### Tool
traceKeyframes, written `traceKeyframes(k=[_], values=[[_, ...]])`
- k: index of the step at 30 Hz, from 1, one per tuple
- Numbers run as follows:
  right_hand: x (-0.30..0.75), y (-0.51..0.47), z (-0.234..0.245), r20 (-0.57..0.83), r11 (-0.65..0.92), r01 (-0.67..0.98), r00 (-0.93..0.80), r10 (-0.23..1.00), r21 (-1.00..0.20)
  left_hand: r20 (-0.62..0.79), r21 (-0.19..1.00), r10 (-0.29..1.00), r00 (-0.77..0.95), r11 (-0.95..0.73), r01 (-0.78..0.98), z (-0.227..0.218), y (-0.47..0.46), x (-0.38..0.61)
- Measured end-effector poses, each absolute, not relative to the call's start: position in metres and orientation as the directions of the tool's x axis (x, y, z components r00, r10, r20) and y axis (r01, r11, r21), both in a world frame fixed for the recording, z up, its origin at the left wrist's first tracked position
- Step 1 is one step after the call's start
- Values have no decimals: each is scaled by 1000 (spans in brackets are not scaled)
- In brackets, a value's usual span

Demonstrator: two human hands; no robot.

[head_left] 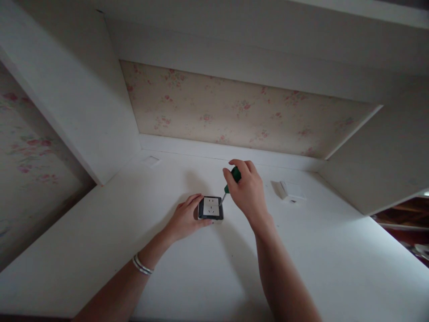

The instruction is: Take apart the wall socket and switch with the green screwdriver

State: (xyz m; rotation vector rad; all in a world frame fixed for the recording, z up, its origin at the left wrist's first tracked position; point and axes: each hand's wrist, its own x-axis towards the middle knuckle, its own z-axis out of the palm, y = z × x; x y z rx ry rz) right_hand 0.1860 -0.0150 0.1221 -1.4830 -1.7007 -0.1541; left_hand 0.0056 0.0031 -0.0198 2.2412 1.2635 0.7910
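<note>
A wall socket (pixel 211 207) with a white face and a dark frame sits on the white desk surface, its slots facing up. My left hand (pixel 188 216) grips its left side, with fingers at the far edge and the thumb along the near edge. Above and to the right, my right hand (pixel 247 188) is closed around the green handle of a screwdriver (pixel 236 174). The metal shaft slants down to the left, and its tip meets the right edge of the socket's frame. Whether a screw is under the tip cannot be made out.
To the right lies a white box-like piece (pixel 291 191), possibly a socket cover. A flat white square frame (pixel 152 161) is at the back left. White panels (pixel 110 112) rise on both sides, with flowered wallpaper (pixel 228 107) behind and a shelf (pixel 241 53) overhead.
</note>
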Motion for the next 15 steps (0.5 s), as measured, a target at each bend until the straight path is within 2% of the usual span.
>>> traceKeyframes(k=[15], values=[[185, -14, 120, 633, 265, 865, 77, 771, -427, 257, 636, 871, 418, -478, 606, -16, 1, 5]])
